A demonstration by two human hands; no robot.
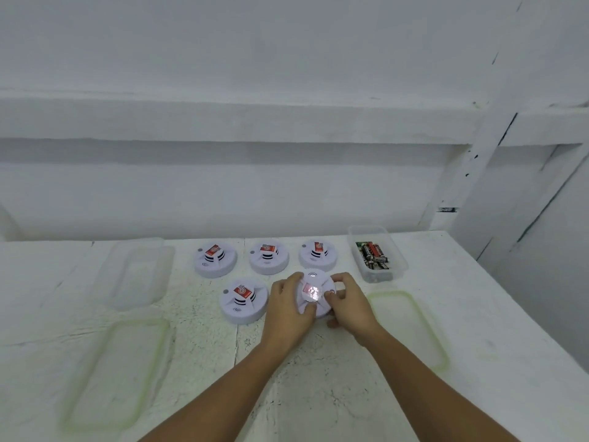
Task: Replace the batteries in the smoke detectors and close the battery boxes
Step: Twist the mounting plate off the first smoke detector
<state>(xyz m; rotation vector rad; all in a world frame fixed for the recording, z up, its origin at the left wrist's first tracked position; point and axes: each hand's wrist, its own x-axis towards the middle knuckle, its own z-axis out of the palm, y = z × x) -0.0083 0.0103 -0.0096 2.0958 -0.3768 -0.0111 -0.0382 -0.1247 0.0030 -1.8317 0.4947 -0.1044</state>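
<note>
Left hand (pixel 288 309) curls round the left side of a smoke detector (pixel 314 277), thumb across its top; right hand (pixel 352 306) grips its right edge with bent fingers. Held unit is central on the counter (pixel 207 339). Another detector (pixel 243 306) lies at its 9 o'clock, a row of three detectors (pixel 269 261) from 10 to 12, and the battery tub (pixel 368 234) at 2.

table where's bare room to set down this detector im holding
Bare table between the left lid and the front-left detector; also nearer you, across to the right lid. Crowded: the back row of detectors through the battery box.
</note>
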